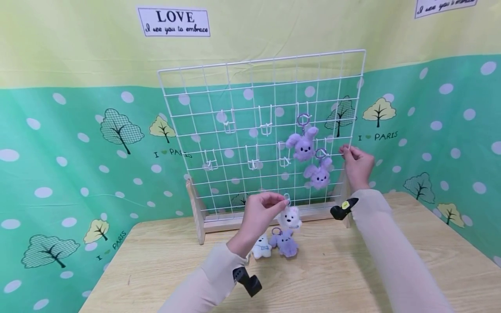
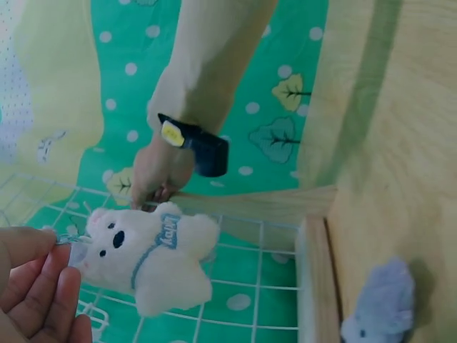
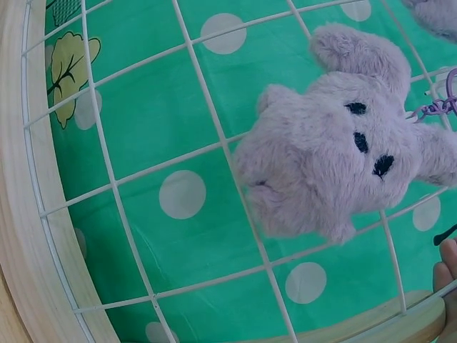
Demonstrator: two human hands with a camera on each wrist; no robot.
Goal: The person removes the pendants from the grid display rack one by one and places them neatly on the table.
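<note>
My left hand (image 1: 260,213) pinches the ring of a white plush bear keychain (image 1: 290,218) between thumb and fingertips, in front of the rack's lower part. In the left wrist view the bear (image 2: 146,250) hangs from the fingers, with blue lettering on its chest. My right hand (image 1: 358,165) grips the right edge of a white wire grid rack (image 1: 250,63) on a wooden stand. Two purple plush rabbit keychains, an upper one (image 1: 303,145) and a lower one (image 1: 318,176), hang from hooks at the rack's right. The lower rabbit (image 3: 328,143) looms large in the right wrist view.
On the wooden table (image 1: 313,278) below the left hand lie another purple rabbit keychain (image 1: 285,244) and a white plush keychain (image 1: 261,248), partly covered by the wrist. Several white hooks (image 1: 266,126) on the grid carry nothing. A green dotted cloth (image 1: 129,182) hangs behind.
</note>
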